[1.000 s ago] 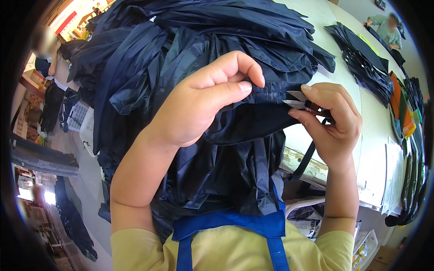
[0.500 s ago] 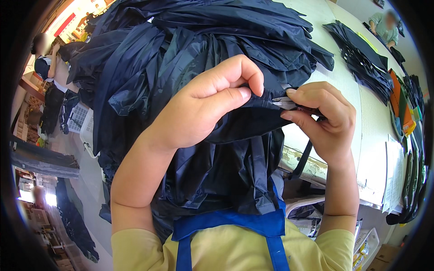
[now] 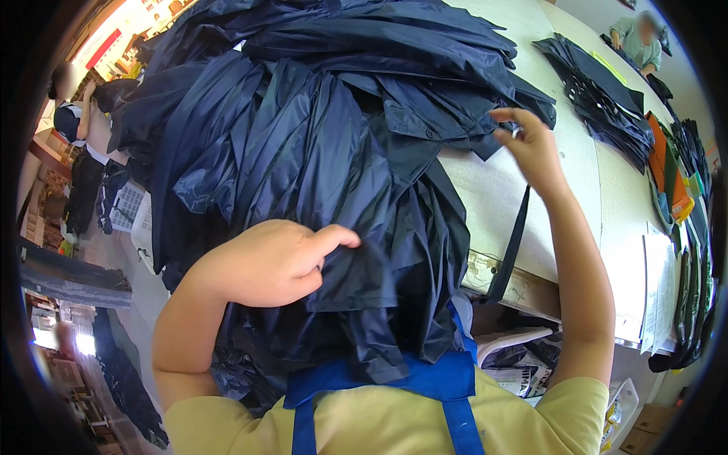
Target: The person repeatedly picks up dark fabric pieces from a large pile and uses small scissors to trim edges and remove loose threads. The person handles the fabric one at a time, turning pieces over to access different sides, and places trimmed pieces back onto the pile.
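A large heap of dark navy, slightly shiny garments [image 3: 303,136] spreads over the table and hangs down toward my lap. At its near side, my left hand [image 3: 265,263] is closed with its fingers curled at a loose garment piece [image 3: 356,284], which droops below the knuckles. Off to the right, my right hand [image 3: 533,144] is raised by the free edge of a dark garment [image 3: 432,121] with small round snaps. Its thumb and forefinger are a little apart, and the other fingers are curled. Something small and dark shows between them, too small to make out.
The pale tabletop [image 3: 580,205] has a worn front edge. Stacked dark pieces [image 3: 595,95] lie far right, near a seated person [image 3: 637,45]. Another person [image 3: 72,114] is at left. A dark strap [image 3: 512,246] hangs over the edge; a white crate [image 3: 142,227] stands on the left.
My hands have parted: the left came down and leftward, the right went up. The small metal-bladed snips seen in my right hand are no longer visible. The dark edge between them has dropped away.
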Tool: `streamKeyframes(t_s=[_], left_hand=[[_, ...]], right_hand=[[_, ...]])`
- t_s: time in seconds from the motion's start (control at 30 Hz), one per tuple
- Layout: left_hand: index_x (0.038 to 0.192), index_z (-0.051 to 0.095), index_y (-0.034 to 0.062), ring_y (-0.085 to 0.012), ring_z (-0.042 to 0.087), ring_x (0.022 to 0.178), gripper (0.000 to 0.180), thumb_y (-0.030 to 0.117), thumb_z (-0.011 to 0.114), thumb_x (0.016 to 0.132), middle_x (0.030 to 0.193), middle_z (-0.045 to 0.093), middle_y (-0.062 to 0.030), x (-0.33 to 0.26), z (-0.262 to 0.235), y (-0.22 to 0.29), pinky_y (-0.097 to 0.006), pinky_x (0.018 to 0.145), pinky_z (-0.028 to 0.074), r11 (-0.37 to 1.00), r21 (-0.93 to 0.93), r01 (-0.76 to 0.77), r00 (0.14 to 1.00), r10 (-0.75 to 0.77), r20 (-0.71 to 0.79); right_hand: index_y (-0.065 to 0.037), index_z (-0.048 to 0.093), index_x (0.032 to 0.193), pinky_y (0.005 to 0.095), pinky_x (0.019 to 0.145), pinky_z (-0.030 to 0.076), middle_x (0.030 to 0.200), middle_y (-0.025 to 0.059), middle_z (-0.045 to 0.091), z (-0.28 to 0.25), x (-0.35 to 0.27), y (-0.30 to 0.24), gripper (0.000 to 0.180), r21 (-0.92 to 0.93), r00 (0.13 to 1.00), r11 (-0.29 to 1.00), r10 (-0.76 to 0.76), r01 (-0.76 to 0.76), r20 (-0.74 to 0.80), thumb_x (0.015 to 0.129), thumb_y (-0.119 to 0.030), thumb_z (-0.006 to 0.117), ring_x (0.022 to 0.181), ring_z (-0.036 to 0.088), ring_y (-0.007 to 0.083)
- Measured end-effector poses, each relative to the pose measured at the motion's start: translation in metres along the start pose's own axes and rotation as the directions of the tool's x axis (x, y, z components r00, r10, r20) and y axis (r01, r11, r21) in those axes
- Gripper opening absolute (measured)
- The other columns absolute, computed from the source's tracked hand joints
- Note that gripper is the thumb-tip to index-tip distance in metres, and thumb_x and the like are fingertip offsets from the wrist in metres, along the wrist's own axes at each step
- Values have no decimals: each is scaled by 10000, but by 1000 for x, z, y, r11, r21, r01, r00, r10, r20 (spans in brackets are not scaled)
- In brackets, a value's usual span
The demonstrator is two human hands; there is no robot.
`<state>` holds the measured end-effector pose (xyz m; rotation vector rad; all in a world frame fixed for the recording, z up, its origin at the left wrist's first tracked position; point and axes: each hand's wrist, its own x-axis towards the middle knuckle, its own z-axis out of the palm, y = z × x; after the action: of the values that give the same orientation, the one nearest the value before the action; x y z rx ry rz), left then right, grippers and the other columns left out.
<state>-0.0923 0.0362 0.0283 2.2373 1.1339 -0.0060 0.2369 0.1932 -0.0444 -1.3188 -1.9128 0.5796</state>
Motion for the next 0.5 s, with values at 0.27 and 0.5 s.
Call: streamKeyframes(t_s=[0.27,0.5], left_hand=[[1209,469,-26,-363,568,615,464,97,545,768,609,554,-171,-3,15,-1,-445,589,440,971,237,22,997,-39,67],[1177,543,-34,-359,581,656,459,89,557,735,680,589,-185,-31,28,-5,-436,618,460,993,112,26,1000,-27,10]], right_hand=[[-55,621,1025,355,755,511,1069,114,638,51,23,8,217,-349,932,866,-356,357,68,809,-57,601,896,631,307],[-52,608,1099,333,878,486,1209,120,596,29,25,8,404,-82,901,902,-412,424,137,709,49,590,1070,592,296]])
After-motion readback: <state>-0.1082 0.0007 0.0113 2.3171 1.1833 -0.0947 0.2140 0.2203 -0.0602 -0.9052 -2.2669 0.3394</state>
